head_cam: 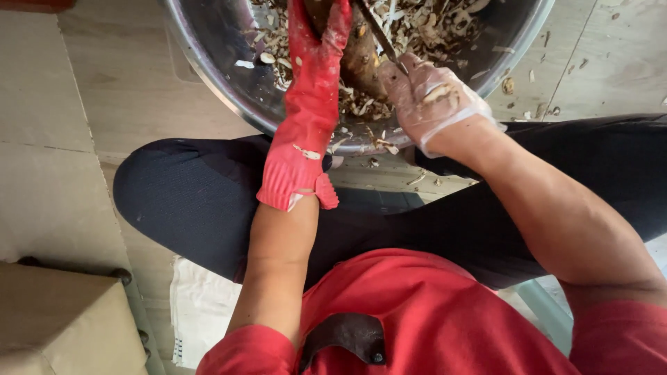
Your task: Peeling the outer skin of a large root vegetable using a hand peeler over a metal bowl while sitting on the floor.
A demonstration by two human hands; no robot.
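Observation:
My left hand (pixel 316 48), in a long red rubber glove, grips a brown root-like piece (pixel 361 59) that stands inside a big metal basin (pixel 208 66). My right hand (pixel 427 97), in a thin clear glove, holds a knife (pixel 379 31) whose blade lies against the brown piece. Pale peelings and chips (pixel 424 28) cover the bottom of the basin and stick to both gloves. The top of the brown piece is cut off by the frame edge.
The basin rests on a light wooden floor (pixel 125 83) just past my knees in dark trousers (pixel 194 201). A few peelings (pixel 511 85) lie on the floor at right. A brown box-like object (pixel 62 319) stands at lower left, with white cloth (pixel 201 312) beside it.

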